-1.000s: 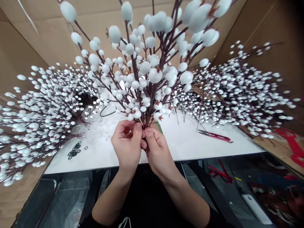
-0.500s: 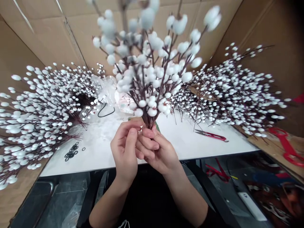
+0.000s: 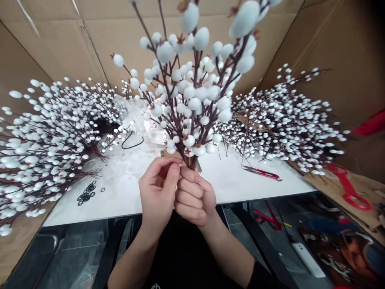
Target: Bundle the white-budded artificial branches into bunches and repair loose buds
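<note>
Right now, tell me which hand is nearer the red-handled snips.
Right. The right hand is left of the snips, closed around the berry stems; the left hand is on its far side, farther from the snips.

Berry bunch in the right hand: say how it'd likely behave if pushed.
The berry bunch would probably flex without drooping: its thin stems stand up above the right hand. If released, it looks apt to tip, spreading wide above narrowly gathered stems.
</note>
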`<state>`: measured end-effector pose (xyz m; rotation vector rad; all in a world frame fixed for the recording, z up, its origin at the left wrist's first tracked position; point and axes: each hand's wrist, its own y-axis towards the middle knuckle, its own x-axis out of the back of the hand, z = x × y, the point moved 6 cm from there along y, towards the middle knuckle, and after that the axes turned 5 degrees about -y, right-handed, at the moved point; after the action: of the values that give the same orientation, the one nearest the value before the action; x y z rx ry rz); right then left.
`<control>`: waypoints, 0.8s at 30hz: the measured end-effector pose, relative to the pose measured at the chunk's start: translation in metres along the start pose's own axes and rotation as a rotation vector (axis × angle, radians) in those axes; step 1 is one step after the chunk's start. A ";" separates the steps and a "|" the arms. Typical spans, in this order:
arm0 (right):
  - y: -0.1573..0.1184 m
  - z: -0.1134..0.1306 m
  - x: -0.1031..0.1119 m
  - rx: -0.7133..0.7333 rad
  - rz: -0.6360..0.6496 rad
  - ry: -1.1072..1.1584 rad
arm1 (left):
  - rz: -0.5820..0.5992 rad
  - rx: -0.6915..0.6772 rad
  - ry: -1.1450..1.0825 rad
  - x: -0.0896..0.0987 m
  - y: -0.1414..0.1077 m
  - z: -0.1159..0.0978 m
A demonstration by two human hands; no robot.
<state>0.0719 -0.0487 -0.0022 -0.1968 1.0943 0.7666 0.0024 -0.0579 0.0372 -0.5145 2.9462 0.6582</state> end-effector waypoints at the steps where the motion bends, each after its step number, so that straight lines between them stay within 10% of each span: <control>1: 0.000 0.001 -0.003 -0.002 0.008 -0.017 | 0.003 0.010 -0.005 0.001 0.000 0.001; 15: -0.001 0.002 0.012 -0.016 -0.291 -0.528 | 0.534 0.712 -0.258 -0.013 -0.004 0.044; 24: -0.006 0.001 0.014 -0.110 -0.245 -0.498 | 0.500 0.802 -0.357 -0.013 -0.008 0.053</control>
<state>0.0802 -0.0457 -0.0151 -0.2145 0.5445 0.6106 0.0179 -0.0384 -0.0124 0.3756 2.6586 -0.3984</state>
